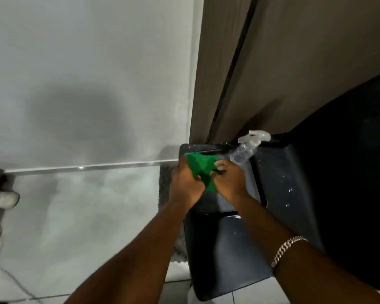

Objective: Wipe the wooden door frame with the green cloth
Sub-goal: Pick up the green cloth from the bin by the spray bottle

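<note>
wall [86,73]: pale grey, fills the left side, with a soft shadow across it.
door frame [215,69]: brown wood rising at centre right, a dark groove running up it; nothing touches it.
dark surface [224,244]: glossy black top below the frame, speckled with droplets.
spray bottle [248,148]: clear, lying tilted at the foot of the frame, just beyond the right hand.
left hand [184,183]: fingers curled closed on the cloth's left side.
right hand [230,178]: fingers pinched on its right edge; a chain bracelet [287,249] sits on that wrist.
green cloth [203,170]: held between both hands, low, under the frame.
step: likely gathering or folding the cloth before wiping.
next: lift a flat pad of cloth onto the wood.
</note>
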A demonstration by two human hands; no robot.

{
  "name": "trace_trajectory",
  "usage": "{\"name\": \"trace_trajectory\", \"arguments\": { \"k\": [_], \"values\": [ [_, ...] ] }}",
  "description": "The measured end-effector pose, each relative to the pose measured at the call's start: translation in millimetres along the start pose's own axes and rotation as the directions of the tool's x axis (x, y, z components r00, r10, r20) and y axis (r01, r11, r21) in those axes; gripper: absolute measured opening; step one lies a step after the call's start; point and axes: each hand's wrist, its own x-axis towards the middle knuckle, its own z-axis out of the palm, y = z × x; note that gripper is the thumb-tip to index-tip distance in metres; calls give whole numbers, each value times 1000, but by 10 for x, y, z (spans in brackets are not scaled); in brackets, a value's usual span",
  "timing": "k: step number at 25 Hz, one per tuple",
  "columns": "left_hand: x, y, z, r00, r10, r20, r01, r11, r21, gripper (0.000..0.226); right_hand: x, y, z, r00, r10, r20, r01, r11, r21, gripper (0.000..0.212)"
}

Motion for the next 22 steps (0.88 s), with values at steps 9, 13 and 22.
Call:
{"name": "trace_trajectory", "arguments": {
  "k": [9,13,22],
  "values": [
    [37,64,-78,999,-45,-5,44,996,-75,59,86,-283,106,938,338,79,-338,835,433,29],
    [-3,561,-685,990,-48,135,97,920,-380,61,-194,-1004,-322,978,205,36,-189,804,564,16],
    [-446,3412,-2722,835,550,25,-445,700,-558,41,-1155,-3515,-2735,901,-330,-281,416,472,777,28]
  ]
}}
